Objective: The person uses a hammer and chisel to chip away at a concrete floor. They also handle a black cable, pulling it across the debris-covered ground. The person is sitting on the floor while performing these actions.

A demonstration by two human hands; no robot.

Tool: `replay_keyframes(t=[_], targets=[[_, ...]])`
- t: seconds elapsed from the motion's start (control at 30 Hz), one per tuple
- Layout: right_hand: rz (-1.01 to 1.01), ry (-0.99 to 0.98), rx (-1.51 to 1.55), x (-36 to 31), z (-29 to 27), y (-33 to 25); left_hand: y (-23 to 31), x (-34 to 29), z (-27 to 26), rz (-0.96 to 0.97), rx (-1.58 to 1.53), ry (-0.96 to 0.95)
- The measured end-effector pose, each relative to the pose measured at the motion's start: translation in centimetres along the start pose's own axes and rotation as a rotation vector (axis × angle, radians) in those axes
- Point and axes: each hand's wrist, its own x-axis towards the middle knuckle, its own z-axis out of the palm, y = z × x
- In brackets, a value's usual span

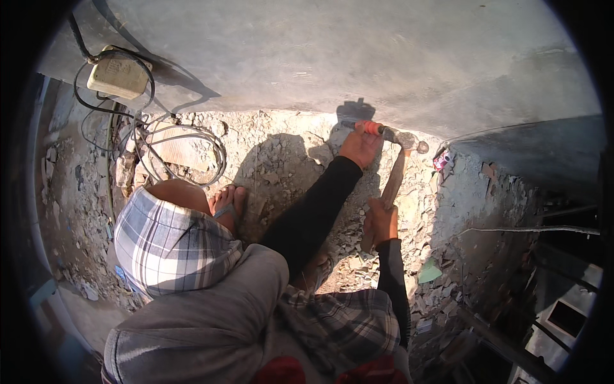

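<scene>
My left hand (361, 147), at the end of a black sleeve, is wrapped round the red grip of a chisel (372, 128) held low against the foot of the grey wall. Closed on the wooden handle of a hammer (394, 180), my right hand (382, 221) is nearer to my body. The metal hammer head (407, 140) lies right at the chisel's dark right end; I cannot tell whether they touch. The chisel's far tip is hard to make out by my left hand. Broken rubble (281, 160) covers the ground beneath both hands.
A smooth grey wall (307, 51) runs along the far side. At the left, a pale box (119, 74) with black cable hangs on it, loops of cable (220, 160) on the rubble below. My sandalled foot (227, 203) is near them. Dark debris and bars fill the right.
</scene>
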Motion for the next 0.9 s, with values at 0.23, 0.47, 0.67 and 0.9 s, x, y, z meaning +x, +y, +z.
replay_keyframes(t=[0.23,0.47,0.67,0.9], targets=[[-0.468,0.048,0.17,-6.1,-3.9,-15.8,2.1,-0.3,0.4,0.087,0.025,0.032],[-0.453,0.062,0.34,-2.0,0.3,-8.3,0.9,1.0,0.0,0.038,-0.063,0.031],[-0.034,-0.296,-0.139,-4.5,-0.7,-8.7,1.6,0.8,-0.3,0.112,-0.075,0.113],[-1.07,-0.008,0.613,-5.0,-4.1,-23.8,1.3,-0.1,1.2,0.054,-0.142,0.129]])
